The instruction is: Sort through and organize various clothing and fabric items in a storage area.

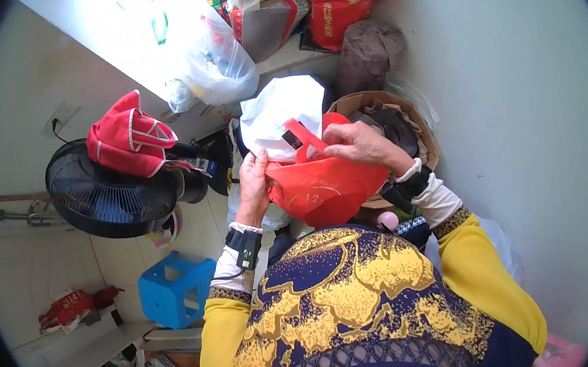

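A red fabric tote bag (322, 188) with white print hangs between my two hands in front of my body. My left hand (254, 183) pinches the bag's left rim, thumb uppermost. My right hand (357, 143) grips the rim on the right, close to a red strap handle (306, 134). Just beyond the bag's mouth is a white bag (283, 111) with a small dark patch; whether it sits partly inside the red one, I cannot tell. The inside of the red bag is hidden from me.
A black electric fan (110, 196) stands at left with a red cloth item (128, 137) over it. Below it is a blue plastic stool (177, 290). A round cardboard container (428, 141) holds dark cloth-like things. Plastic bags (219, 56) crowd the bright surface ahead; a wall (489, 79) rises at right.
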Demonstrator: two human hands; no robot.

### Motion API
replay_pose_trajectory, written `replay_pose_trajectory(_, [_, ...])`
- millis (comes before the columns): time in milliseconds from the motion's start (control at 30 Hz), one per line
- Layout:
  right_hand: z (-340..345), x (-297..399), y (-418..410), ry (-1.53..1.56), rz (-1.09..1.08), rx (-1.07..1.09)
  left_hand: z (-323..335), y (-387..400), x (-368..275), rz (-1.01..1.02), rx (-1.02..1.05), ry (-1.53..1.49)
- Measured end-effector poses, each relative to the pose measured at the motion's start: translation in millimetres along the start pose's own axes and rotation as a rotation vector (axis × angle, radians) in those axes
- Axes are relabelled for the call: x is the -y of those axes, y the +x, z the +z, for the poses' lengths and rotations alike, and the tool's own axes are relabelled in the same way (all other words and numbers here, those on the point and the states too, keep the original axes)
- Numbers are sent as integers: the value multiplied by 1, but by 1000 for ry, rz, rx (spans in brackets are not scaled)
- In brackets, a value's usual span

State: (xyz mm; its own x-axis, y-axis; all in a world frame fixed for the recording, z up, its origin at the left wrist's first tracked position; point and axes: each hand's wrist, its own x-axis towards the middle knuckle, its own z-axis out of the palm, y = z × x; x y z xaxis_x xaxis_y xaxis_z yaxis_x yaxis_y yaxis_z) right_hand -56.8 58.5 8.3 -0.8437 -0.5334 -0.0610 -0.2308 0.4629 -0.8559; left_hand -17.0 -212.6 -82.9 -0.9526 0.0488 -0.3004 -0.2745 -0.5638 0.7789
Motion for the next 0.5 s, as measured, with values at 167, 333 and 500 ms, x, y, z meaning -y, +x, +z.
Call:
replay_pose_trajectory(167, [15,-11,-13,-240,-109,149,1,3,-5,35,-42,-4])
replay_pose_trajectory(333, [6,-34,-27,-514,109,325,-3,10,-2,45,-19,-33])
replay_pose_trajectory(500, [-5,-33,-26,-553,248,346,1,9,-2,35,-7,-47])
